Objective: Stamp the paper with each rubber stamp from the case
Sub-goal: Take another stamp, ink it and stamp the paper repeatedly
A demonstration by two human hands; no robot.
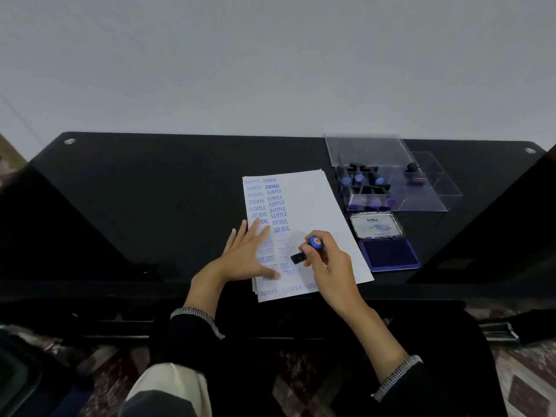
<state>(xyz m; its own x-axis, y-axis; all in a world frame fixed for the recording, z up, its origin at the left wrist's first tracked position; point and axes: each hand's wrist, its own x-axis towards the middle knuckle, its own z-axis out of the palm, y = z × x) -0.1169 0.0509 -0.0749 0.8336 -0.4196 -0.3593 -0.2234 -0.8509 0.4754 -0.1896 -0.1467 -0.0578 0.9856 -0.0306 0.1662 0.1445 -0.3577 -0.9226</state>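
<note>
A white paper (313, 203) lies on the black table (150, 191), covered down its left side with blue prints such as SAMPLE, FRAGILE and AIR MAIL. My left hand (246, 257) presses flat on the paper's lower left, fingers spread. My right hand (328, 260) grips a rubber stamp (307, 249) with a blue cap and black base, tilted just above the paper's lower middle. The clear case (421, 188) at the back right holds several more stamps. An open blue ink pad (388, 254) sits right of the paper.
The ink pad's lid (376, 225) stands open behind the pad. The case's clear lid (367, 149) leans up at its far side. A pale wall rises behind the table. Patterned carpet shows at both lower corners.
</note>
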